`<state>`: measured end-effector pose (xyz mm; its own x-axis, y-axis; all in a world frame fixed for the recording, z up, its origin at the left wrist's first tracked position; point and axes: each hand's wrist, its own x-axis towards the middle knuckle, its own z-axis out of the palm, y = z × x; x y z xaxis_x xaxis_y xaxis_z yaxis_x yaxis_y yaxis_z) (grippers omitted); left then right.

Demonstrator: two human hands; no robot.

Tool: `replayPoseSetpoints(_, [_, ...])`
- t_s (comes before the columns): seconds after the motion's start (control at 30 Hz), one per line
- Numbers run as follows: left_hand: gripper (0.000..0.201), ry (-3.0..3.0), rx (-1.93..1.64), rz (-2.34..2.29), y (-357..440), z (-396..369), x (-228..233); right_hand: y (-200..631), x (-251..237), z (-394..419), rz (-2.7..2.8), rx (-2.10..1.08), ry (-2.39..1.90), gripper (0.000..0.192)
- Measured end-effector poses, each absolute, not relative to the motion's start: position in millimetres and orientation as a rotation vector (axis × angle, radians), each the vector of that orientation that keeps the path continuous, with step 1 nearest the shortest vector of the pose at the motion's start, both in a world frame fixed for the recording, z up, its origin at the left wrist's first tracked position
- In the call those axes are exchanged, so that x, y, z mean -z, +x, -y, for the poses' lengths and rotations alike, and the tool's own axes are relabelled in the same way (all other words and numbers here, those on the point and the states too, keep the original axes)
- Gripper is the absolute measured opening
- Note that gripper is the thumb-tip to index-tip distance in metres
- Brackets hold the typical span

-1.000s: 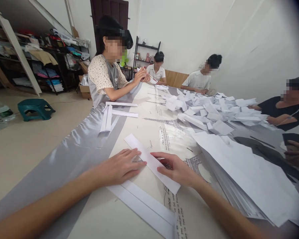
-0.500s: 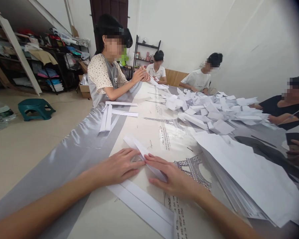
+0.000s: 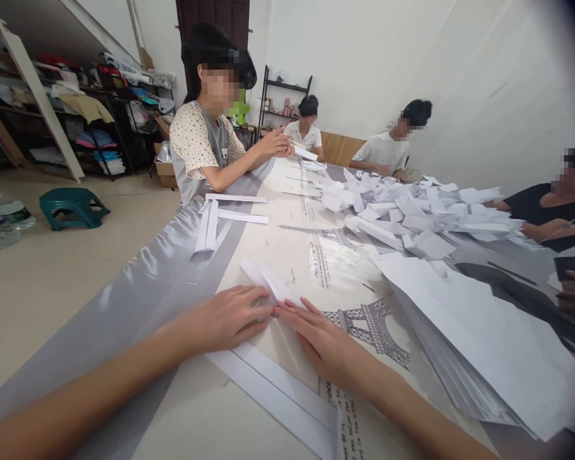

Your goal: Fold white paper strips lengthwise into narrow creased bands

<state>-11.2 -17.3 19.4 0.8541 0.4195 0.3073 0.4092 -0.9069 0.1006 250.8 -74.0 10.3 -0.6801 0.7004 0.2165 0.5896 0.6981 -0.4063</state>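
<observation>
Two bare forearms reach in from the bottom edge and meet over a narrow paper strip (image 3: 268,281) on the cloth-covered counter (image 3: 138,281). The left hand (image 3: 227,317) lies palm down with fingers stretched flat, fingertips pressing the strip's left edge; its grip is released, closed on nothing. The right hand (image 3: 323,338) lies palm down too, fingers extended and angled toward the left hand, covering the near part of the strip and pressing it to the cloth; its grip is likewise released. The fingertips of both hands almost touch at the strip.

The strip's long axis runs diagonally, from under the right hand away toward the upper left, and its far end is lifted slightly off the cloth with a crease along its length. Just nearer the camera, partly under the left hand, lie folded strips (image 3: 278,393) side by side, on much the same diagonal.

To the right, a stack of white sheets (image 3: 479,338) spreads toward the counter's edge. Farther along sits a heap of folded papers (image 3: 412,214). A person in a dotted top (image 3: 196,140) sits at the left side holding a piece of paper, with more strips (image 3: 208,223) before them. Other people sit at the far end and the right side. A green stool (image 3: 71,206) stands on the floor at left.
</observation>
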Motion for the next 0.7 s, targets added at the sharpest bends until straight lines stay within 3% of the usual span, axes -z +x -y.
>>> replayPoseSetpoints(0.3, [0.023, 2.966, -0.584, -0.602, -12.8, 11.7, -18.0, 251.8, -13.9, 78.0, 2.479, -0.612, -1.071, 0.079])
replayPoseSetpoints(0.5, [0.017, 3.128, -0.738, -0.725, -7.7, 11.0, -14.2, 249.9, -16.2, 78.6, 2.474, -0.641, -1.11, 0.07])
replayPoseSetpoints(0.7, [0.03, 3.271, -0.762, -0.679, -3.9, 14.0, -5.1, 250.0, -16.6, 79.7, 2.48, -0.633, -1.127, 0.071])
